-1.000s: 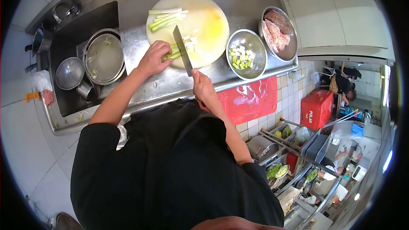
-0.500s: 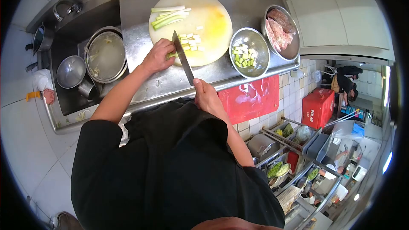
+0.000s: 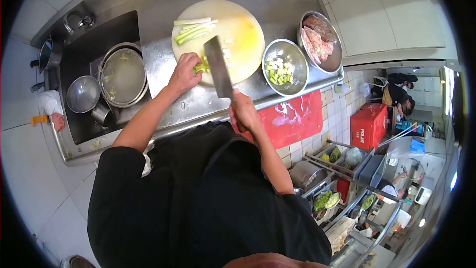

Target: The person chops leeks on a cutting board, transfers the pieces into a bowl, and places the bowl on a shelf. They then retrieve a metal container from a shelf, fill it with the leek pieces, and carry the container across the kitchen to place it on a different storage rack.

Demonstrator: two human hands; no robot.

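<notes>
My right hand point(image 3: 244, 111) grips the handle of a cleaver point(image 3: 219, 67), its broad blade tilted over the lower part of a round cutting board point(image 3: 243, 34). Beside the blade, my left hand point(image 3: 186, 73) has its fingers bent around green scallion pieces point(image 3: 203, 65) at the board's lower left edge. Several long white-and-green scallion stalks point(image 3: 194, 30) lie at the upper left of the board. Short white pieces point(image 3: 227, 49) show just right of the blade, which hides part of the board. Right of the board, a metal bowl point(image 3: 300, 80) holds cut scallion pieces.
A second metal bowl point(image 3: 337, 62) holds raw meat point(image 3: 317, 39). At left is a sink point(image 3: 126, 25) with a round pot point(image 3: 124, 72) and a small bowl point(image 3: 83, 94). A red board point(image 3: 292, 124) sits below the counter edge. Racks and other people appear at right.
The cleaver has turned so more of its flat side shows, and its tip has moved slightly right. My left hand remains by the scallion pieces. The whole view has shifted slightly.
</notes>
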